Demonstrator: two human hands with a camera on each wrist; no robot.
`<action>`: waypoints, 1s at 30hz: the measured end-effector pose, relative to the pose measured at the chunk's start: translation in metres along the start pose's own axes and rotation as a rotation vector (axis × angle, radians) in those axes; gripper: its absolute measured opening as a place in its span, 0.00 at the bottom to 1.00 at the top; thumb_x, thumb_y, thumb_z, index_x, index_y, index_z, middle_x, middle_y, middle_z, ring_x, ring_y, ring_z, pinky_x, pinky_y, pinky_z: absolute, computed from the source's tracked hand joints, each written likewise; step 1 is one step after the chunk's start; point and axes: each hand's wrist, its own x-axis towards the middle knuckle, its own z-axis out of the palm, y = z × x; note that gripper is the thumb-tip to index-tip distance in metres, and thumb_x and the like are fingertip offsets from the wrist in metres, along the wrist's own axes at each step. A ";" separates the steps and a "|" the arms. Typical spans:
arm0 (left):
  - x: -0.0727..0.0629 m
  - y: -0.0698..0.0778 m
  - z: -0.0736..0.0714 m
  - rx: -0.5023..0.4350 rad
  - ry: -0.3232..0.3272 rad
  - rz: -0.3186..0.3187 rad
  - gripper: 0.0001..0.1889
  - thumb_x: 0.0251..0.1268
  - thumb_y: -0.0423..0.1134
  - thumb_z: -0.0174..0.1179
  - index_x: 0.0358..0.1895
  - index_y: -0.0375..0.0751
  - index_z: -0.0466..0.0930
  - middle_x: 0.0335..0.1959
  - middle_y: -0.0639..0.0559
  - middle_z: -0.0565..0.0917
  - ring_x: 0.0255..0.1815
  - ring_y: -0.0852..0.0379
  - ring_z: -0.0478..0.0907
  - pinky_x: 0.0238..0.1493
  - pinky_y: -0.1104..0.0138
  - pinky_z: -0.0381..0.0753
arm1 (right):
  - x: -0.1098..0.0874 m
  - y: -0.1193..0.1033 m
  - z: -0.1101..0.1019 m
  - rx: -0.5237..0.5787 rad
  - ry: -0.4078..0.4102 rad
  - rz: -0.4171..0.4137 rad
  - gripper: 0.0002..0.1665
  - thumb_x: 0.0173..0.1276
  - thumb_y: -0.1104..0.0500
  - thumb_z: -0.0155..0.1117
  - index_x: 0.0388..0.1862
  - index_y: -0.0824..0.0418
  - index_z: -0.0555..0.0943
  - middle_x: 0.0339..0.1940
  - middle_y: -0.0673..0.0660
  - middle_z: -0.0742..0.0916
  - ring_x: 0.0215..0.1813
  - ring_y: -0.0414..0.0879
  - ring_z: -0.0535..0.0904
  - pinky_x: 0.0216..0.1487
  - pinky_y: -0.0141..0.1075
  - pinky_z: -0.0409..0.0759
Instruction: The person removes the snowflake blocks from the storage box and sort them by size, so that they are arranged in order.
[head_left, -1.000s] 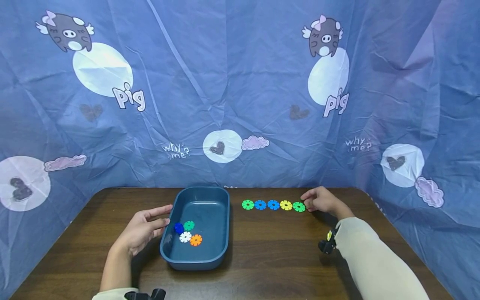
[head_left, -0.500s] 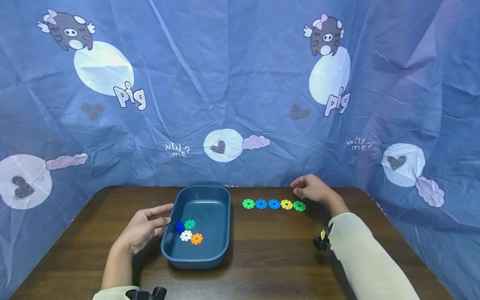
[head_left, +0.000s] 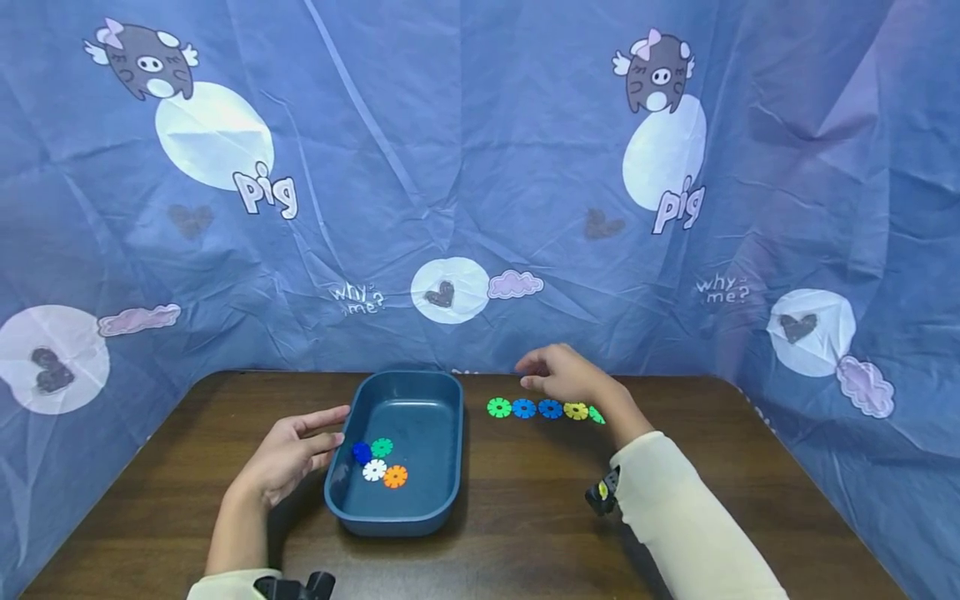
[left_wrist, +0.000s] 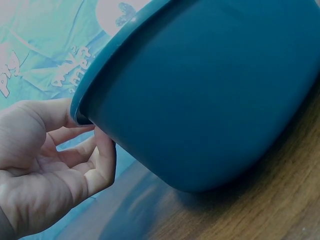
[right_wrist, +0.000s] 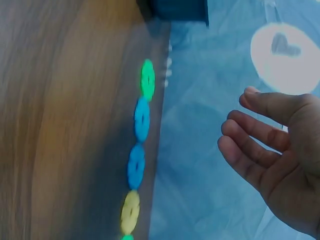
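Note:
In the head view my left hand (head_left: 288,457) touches the left rim of a dark blue plastic tray (head_left: 455,450). In the left wrist view its fingertips meet the rim's outer edge, one tip partly hidden by the rim. Inside the tray lie a blue snowflake disc (head_left: 362,452), a green one (head_left: 382,448), a white one (head_left: 374,470) and an orange one (head_left: 395,477). My right hand (head_left: 573,375), holding nothing, hovers above a row of discs: green (head_left: 498,407), blue (head_left: 524,408), blue (head_left: 551,409), yellow (head_left: 576,411), and green (head_left: 596,415), partly hidden by the wrist.
A brown wooden table (head_left: 517,517) carries everything. Behind it hangs a blue printed cloth (head_left: 360,208), close to the back edge. The disc row runs along that edge, to the right of the tray.
My right hand has lifted from beside the green disc at the row's right end and moved left over the row. The left hand, tray and discs have kept their places.

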 end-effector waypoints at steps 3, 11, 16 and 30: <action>0.001 0.000 0.000 0.001 0.002 -0.002 0.28 0.73 0.30 0.59 0.74 0.29 0.67 0.74 0.30 0.67 0.55 0.49 0.85 0.54 0.59 0.86 | 0.005 -0.015 0.006 -0.019 -0.008 -0.051 0.16 0.75 0.59 0.64 0.56 0.65 0.85 0.50 0.55 0.90 0.54 0.49 0.85 0.56 0.45 0.84; 0.001 0.000 0.001 0.007 0.012 -0.008 0.28 0.73 0.30 0.59 0.74 0.30 0.67 0.74 0.30 0.67 0.54 0.49 0.85 0.54 0.60 0.86 | 0.014 -0.055 0.024 -0.119 -0.020 -0.233 0.15 0.74 0.61 0.65 0.56 0.63 0.86 0.45 0.52 0.90 0.44 0.42 0.82 0.50 0.37 0.83; 0.000 0.000 0.000 0.008 0.011 -0.011 0.28 0.73 0.30 0.60 0.74 0.30 0.67 0.74 0.30 0.67 0.54 0.49 0.85 0.54 0.59 0.86 | 0.017 -0.078 0.037 -0.174 -0.044 -0.319 0.14 0.74 0.59 0.65 0.55 0.62 0.86 0.45 0.53 0.87 0.42 0.44 0.80 0.47 0.36 0.80; 0.001 0.000 0.001 0.015 0.018 -0.011 0.28 0.73 0.31 0.60 0.74 0.31 0.68 0.75 0.31 0.67 0.55 0.48 0.84 0.54 0.58 0.85 | 0.030 -0.119 0.084 -0.400 -0.201 -0.449 0.21 0.77 0.49 0.63 0.65 0.52 0.82 0.55 0.51 0.86 0.54 0.39 0.80 0.58 0.32 0.81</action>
